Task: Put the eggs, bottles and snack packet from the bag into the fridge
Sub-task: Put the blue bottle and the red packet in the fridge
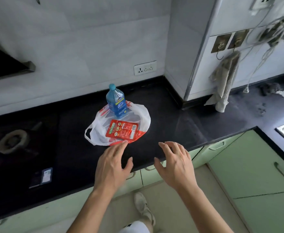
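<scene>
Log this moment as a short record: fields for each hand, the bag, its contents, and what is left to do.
left hand: open, empty, fingertips near the bag's front edge
right hand: open, empty, above the counter edge
bag: white plastic, flattened open on the black counter
bottle: blue, upright, at the bag's far side
snack packet: red, lying flat on the bag
eggs: none visible
fridge: not in view
remaining: bottle and packet not yet picked up

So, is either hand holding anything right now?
No. The left hand and right hand are open and empty above the counter edge, near the snack packet.
</scene>
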Available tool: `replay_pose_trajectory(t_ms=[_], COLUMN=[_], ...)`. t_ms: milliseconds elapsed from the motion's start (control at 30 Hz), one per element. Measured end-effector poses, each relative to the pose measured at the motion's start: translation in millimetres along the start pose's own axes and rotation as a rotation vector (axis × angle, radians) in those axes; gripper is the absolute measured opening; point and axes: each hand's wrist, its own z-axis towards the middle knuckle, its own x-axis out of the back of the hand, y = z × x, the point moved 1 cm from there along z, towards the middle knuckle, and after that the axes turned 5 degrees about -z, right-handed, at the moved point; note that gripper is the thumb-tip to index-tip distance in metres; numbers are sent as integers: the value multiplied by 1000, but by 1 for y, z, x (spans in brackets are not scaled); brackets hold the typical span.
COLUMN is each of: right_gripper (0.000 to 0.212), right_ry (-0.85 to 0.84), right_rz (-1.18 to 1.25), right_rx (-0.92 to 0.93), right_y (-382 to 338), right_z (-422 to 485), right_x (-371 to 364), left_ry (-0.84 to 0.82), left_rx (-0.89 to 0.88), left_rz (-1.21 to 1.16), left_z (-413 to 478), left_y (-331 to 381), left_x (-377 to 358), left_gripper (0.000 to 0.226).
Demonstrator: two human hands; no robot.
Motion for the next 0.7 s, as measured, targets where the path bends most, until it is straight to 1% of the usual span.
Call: replay_pose_trajectory(t_ms=[133,333,433,567,700], right_gripper=[53,52,56,59,52], right_ry=[-52,-95,-129,-184,-245], right_rz=[-22,-36,-12,39,123], right_rx=[57,128,164,194,218], right_y=[-2,-17,-27,-35,-39], right_z=[47,119,147,173,200], right_x=[-9,-20,-31,-50,-71], left_ry=[35,94,114,133,154], left_rx=[86,219,292,390,470], left_rz=[-18,-108,-80,-69,-77], left_z=[32,71,87,97,106], left_y=[-23,-58,-75,-90,-98], left_x=[-4,-4,-1,-3,-15], left_gripper=[55,52,49,51,54])
